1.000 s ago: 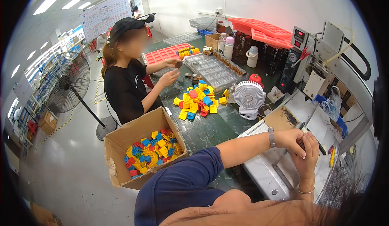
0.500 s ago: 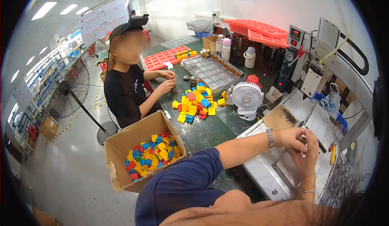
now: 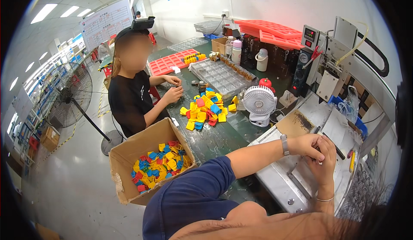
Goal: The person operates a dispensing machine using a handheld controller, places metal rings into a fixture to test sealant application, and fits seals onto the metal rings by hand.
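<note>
My left hand [image 3: 306, 146], with a watch at the wrist, reaches over the metal bench and is closed against my right hand. My right hand [image 3: 323, 164], a thin bangle below it, is bent upward with fingers curled in toward the left. Between the fingertips is something small; the fingers hide most of it, and I cannot make out its kind. Just beyond the hands is a brown board [image 3: 296, 124] with a heap of tiny dark pieces [image 3: 303, 121]. A black rod-like tool [image 3: 334, 145] and a yellow-handled tool [image 3: 352, 161] lie right of them.
A bench machine [image 3: 331, 63] rises at the back right. A white fan [image 3: 260, 104] stands on the green table beside a pile of coloured plastic tags [image 3: 206, 109]. A cardboard box [image 3: 122, 162] of similar tags sits at left. Beyond it, a co-worker [image 3: 133, 89] handles something small.
My fingers have closed further over the small thing, a dark part of which showed between them before. The whole view has shifted slightly. Both hands stay together over the bench.
</note>
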Available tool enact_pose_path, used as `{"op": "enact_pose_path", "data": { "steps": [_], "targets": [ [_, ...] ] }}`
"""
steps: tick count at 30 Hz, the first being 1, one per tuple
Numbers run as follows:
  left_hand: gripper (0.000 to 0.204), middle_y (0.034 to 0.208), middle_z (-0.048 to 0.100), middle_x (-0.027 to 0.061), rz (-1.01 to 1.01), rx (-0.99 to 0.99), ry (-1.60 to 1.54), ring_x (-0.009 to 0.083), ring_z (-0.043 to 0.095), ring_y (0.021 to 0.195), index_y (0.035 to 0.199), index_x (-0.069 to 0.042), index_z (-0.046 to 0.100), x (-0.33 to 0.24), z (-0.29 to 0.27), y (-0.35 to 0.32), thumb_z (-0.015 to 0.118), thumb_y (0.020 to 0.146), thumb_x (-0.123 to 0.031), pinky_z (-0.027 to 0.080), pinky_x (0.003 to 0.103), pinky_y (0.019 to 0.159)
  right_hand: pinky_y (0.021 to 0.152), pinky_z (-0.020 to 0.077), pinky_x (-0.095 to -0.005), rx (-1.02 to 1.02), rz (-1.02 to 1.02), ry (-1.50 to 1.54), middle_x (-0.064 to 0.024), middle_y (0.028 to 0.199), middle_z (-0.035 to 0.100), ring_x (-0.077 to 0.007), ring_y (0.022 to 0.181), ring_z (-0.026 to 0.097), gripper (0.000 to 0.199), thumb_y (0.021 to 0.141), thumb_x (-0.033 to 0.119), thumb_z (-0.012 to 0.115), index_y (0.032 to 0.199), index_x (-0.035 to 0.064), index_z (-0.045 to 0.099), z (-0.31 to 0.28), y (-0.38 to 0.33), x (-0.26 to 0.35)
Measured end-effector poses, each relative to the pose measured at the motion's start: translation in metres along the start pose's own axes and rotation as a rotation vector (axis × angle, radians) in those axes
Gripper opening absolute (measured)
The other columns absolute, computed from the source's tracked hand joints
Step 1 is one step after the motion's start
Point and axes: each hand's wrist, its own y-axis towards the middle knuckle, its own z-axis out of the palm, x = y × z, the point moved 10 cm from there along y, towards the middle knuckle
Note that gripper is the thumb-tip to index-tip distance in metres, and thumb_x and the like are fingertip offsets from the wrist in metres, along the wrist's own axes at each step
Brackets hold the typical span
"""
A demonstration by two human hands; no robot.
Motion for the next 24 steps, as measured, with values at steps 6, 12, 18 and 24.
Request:
{"op": "enact_pose_path", "data": {
  "steps": [6,12,18,24],
  "targets": [
    [0.041,0.096,0.064,0.0055,-0.04,0.001,-0.018,0.012,0.063,0.085,0.112,-0.002,0.048,0.005,-0.002,0.001,0.072,0.079,-0.004,0.054,0.027,0.074,0.098,0.042,-0.0473,-0.024,-0.006,0.041,-0.0134,0.114,0.06,-0.0345,0.111,0.056,0.06,0.061,0.008,0.078,0.116,0.003,0.056,-0.002,0.001,0.001],
    [0.044,0.099,0.064,0.0054,0.001,0.027,-0.03,0.0119,0.063,0.086,0.116,-0.001,0.047,-0.002,0.004,0.001,0.071,0.079,-0.003,0.053,0.027,0.074,0.098,0.0413,-0.0488,-0.015,-0.033,0.013,-0.0144,0.114,0.06,-0.035,0.108,0.056,0.06,0.061,0.009,0.079,0.116,0.003,0.055,-0.002,0.002,0.006],
    [0.05,0.101,0.064,0.005,-0.014,-0.007,-0.059,0.0124,0.062,0.09,0.119,0.0,0.047,-0.001,0.001,0.001,0.073,0.077,-0.002,0.053,0.027,0.078,0.098,0.042,-0.0488,-0.023,-0.024,0.0,-0.0137,0.111,0.06,-0.0343,0.106,0.057,0.057,0.064,0.007,0.078,0.115,0.0032,0.055,-0.003,0.0,0.003],
    [0.042,0.103,0.064,0.0052,-0.012,0.015,-0.042,0.0124,0.061,0.094,0.112,-0.001,0.053,-0.002,-0.001,-0.001,0.074,0.076,0.0,0.052,0.027,0.08,0.096,0.0443,-0.0476,-0.074,-0.076,-0.053,-0.0129,0.11,0.06,-0.0336,0.107,0.058,0.052,0.067,0.004,0.075,0.115,0.0024,0.055,-0.007,0.001,0.005]
  ]
}}
